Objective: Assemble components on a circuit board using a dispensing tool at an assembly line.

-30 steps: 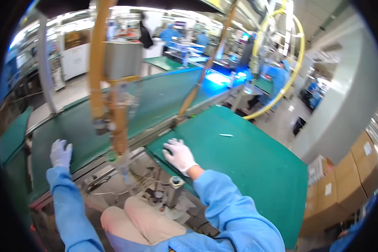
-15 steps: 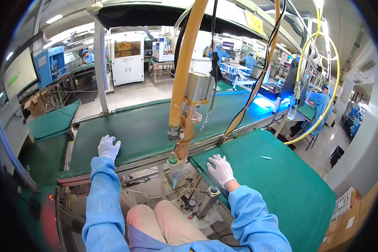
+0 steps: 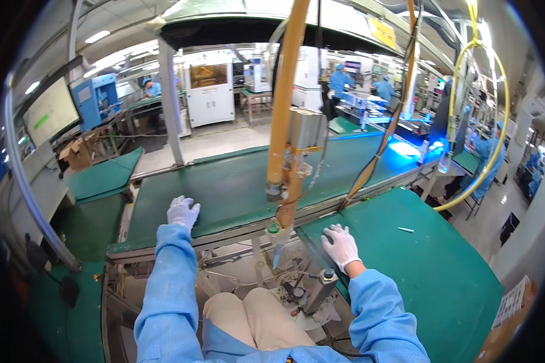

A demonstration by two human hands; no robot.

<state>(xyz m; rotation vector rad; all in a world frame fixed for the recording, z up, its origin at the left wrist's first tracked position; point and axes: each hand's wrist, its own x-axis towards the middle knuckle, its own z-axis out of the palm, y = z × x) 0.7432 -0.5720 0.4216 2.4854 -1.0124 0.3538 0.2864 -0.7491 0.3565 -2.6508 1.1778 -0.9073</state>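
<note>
My left hand (image 3: pixel 183 213), in a white glove, rests on the near edge of the long green conveyor belt (image 3: pixel 230 187), fingers spread and nothing held. Palm down on the left edge of the green-topped table (image 3: pixel 442 284) lies my gloved right hand (image 3: pixel 340 246), also open. Between the hands hangs a dispensing head with a tapered blue nozzle (image 3: pixel 278 256), untouched, pointing down in front of the belt's edge. A small pale pointed piece (image 3: pixel 406 230) lies on the table, to the right of my right hand and apart from it.
An orange upright pole (image 3: pixel 288 78) carries the dispensing head. A yellow hose (image 3: pixel 504 115) loops down on the right. Beneath the belt stand a metal cylinder (image 3: pixel 322 290) and tubing. Blue light falls on the belt's far right end. A monitor (image 3: pixel 52 112) is at left; several people work farther off.
The whole view has swung slightly left, so the scene appears farther right. Both hands keep about the same places on the belt and table.
</note>
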